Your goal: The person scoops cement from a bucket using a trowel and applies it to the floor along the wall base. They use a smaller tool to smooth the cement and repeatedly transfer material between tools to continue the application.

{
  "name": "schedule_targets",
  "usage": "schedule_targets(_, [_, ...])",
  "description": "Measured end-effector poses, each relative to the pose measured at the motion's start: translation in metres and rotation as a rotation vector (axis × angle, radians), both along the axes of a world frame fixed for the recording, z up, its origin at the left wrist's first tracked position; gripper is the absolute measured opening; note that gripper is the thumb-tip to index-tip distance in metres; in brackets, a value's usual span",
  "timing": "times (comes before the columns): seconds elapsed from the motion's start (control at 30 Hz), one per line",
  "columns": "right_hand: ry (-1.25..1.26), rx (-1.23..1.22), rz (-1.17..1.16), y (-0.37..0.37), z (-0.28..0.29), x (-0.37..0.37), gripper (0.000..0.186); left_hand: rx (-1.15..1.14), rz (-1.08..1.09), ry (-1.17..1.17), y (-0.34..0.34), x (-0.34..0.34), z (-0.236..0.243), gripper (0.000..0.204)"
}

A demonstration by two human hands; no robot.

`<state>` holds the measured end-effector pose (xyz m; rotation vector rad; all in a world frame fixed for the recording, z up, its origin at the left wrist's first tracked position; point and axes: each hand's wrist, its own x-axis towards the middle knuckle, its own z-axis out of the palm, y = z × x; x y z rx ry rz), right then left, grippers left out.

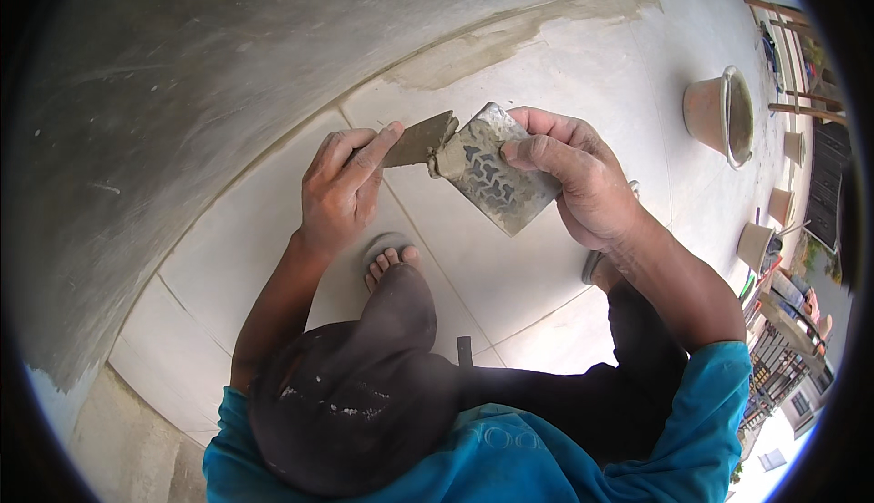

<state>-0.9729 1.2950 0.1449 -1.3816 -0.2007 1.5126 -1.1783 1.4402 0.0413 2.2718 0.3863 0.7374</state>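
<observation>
My left hand (341,180) is closed on a flat, thin, grey-brown strip (421,141), pinched between thumb and fingers. Whether it is a scraper blade or a broken piece of tile, I cannot tell. Its far end meets the edge of a square metal drain cover (523,198), where a lump of wet mortar (452,156) clings. Curving cut-outs pattern the middle of the cover, and grey mortar smears its face. My right hand (587,171) grips the cover by its right corner, thumb on the face. Both hands are raised above the pale tiled floor.
A rough grey plastered wall (182,75) curves along the left. Damp mortar stains the tiles (473,57) beside it. A bucket (710,116) stands at the right, with smaller buckets (754,246) beyond. My bare foot (391,262) and knees are below my hands.
</observation>
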Motion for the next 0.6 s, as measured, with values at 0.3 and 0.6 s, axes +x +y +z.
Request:
schedule_targets(0.3, [-0.310,0.030,-0.147,0.007,-0.025,-0.026,0.030,-0.488,0.133,0.222,0.009,-0.038,-0.044,0.010])
schedule_targets(0.6, [-1.288,-0.260,-0.069,0.066,-0.154,-0.037,0.033,-0.757,0.288,0.406,-0.009,-0.107,-0.052,0.024])
